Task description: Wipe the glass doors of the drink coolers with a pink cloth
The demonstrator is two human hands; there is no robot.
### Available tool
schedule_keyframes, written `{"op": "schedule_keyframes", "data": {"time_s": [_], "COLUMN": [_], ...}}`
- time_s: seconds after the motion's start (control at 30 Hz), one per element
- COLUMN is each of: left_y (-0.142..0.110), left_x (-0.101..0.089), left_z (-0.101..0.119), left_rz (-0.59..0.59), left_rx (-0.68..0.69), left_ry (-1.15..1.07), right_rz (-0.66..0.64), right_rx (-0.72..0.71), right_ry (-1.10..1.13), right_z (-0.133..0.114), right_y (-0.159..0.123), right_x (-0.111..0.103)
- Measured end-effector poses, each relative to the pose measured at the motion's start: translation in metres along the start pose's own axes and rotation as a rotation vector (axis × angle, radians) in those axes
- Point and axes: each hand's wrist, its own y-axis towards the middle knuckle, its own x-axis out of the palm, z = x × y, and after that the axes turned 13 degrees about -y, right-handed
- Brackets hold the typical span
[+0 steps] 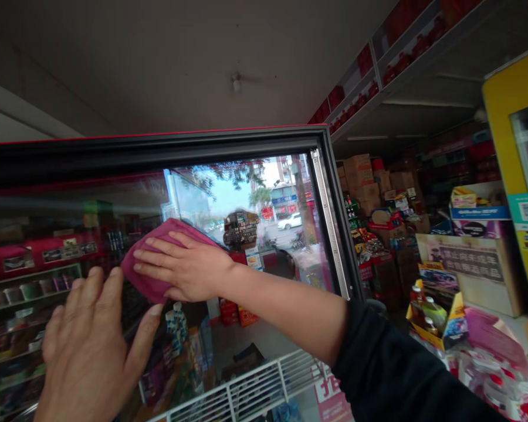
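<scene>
- Purple cloth (147, 285) is flat against the glass pane (299, 258), left of its middle, under my right hand (193, 266).
- Right hand: fingers extended, palm down on the cloth, pressing rather than clenching.
- Left hand (90, 346): empty, fingers up and thumb out, just beside the cloth's lower left; can't tell from my feed if it touches the glass.
- In the way: my forearm (281, 302) crosses the pane, dark sleeve (387, 357) covers the lower right; left hand blocks the lower-left part.
- Reflections of street and shelves muddle what's behind the glass.
- Black frame (334, 176) round the pane, metal strip (330, 217) down its right side.
- White wire rack (233, 398) below.
- Right side: stacked cartons (361, 176), yellow display box (446, 334) with bottles, red-lidded jars (497, 390), yellow cabinet (501, 99) at the edge.
</scene>
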Motion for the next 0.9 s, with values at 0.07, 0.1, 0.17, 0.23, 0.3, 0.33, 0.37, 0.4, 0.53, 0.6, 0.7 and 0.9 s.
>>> {"op": "schedule_keyframes", "data": {"time_s": [0.07,0.1,0.17,0.23,0.3,0.33,0.37,0.4,0.53,0.6,0.7,0.9], "left_y": [0.004,0.005,0.008,0.011,0.014,0.016,0.017,0.019,0.022,0.021,0.019,0.011], "left_x": [0.006,0.010,0.019,0.029,0.038,0.042,0.046,0.050,0.064,0.071,0.080,0.096], "left_z": [0.006,0.010,0.019,0.031,0.046,0.053,0.061,0.068,0.094,0.104,0.121,0.153], "left_rz": [0.004,-0.003,-0.022,-0.037,-0.037,-0.033,-0.029,-0.026,-0.033,-0.044,-0.056,-0.063], "left_rx": [0.024,0.038,0.059,0.072,0.085,0.097,0.111,0.122,0.133,0.129,0.125,0.126], "left_ry": [0.010,0.015,0.017,0.009,-0.004,-0.011,-0.019,-0.029,-0.067,-0.077,-0.084,-0.105], "right_rz": [0.012,0.024,0.050,0.064,0.062,0.056,0.049,0.043,0.032,0.034,0.044,0.028], "right_rx": [0.041,0.079,0.175,0.271,0.355,0.395,0.438,0.482,0.624,0.679,0.767,0.777], "right_ry": [0.023,0.040,0.079,0.108,0.114,0.110,0.103,0.095,0.075,0.080,0.092,0.132], "right_z": [0.020,0.030,0.051,0.072,0.091,0.100,0.108,0.116,0.141,0.151,0.162,0.155], "right_y": [-0.012,-0.020,-0.035,-0.050,-0.065,-0.072,-0.079,-0.086,-0.111,-0.122,-0.139,-0.162], "right_x": [0.003,0.004,0.009,0.014,0.018,0.019,0.021,0.023,0.029,0.033,0.037,0.038]}}
